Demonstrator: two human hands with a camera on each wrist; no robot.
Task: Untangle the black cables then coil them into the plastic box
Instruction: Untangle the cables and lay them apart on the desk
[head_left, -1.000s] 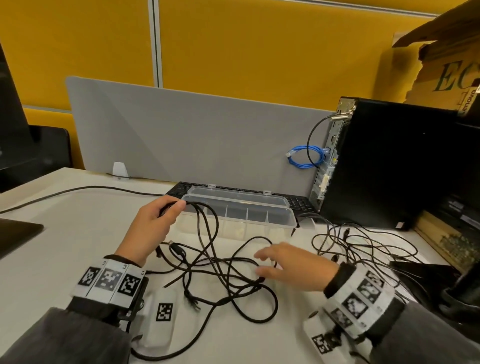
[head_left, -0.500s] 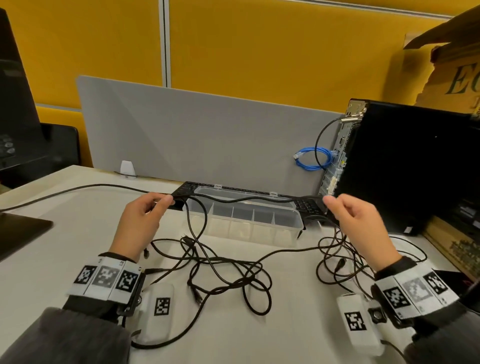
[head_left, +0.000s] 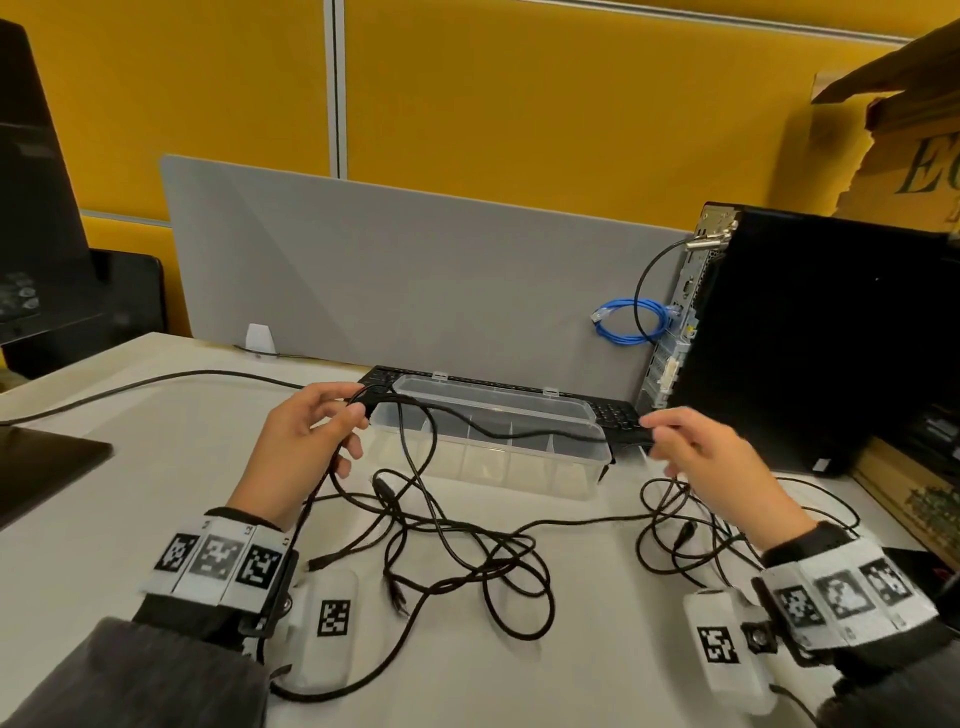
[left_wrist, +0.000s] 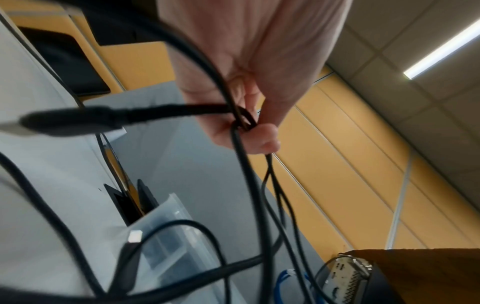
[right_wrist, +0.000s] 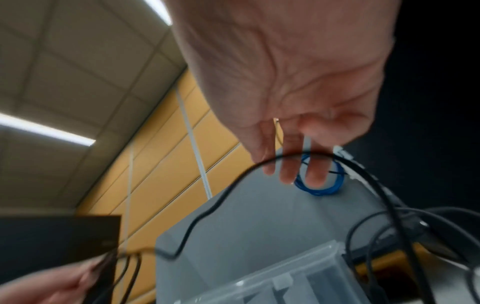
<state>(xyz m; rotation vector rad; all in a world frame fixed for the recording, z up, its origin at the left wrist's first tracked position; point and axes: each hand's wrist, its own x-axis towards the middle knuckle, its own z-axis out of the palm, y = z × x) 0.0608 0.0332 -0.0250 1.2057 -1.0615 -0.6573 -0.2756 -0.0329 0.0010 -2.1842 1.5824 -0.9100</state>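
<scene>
A tangle of black cables (head_left: 467, 551) lies on the white desk in front of the clear plastic box (head_left: 571, 467), which stands open with dividers inside. My left hand (head_left: 358, 415) is raised at the box's left end and pinches cable strands (left_wrist: 244, 164) between thumb and fingers; a USB plug (left_wrist: 64, 121) sticks out beside it. One strand (head_left: 519, 432) sags across the box to my right hand (head_left: 655, 440), which holds it at the fingertips. In the right wrist view that cable (right_wrist: 207, 211) crosses the nearly straight fingers (right_wrist: 288, 164). More black cable (head_left: 675, 540) is heaped under the right hand.
A black keyboard (head_left: 618, 415) lies behind the box, against a grey divider (head_left: 415, 270). A black PC tower (head_left: 805, 338) with a blue cable (head_left: 631, 322) stands at the right. A thick black lead (head_left: 156, 379) runs off left. A dark flat object (head_left: 47, 467) sits at the left edge.
The right hand rose from the tangle to the box's right end, taking hold of a strand. That strand, taut half a second ago, now sags over the box.
</scene>
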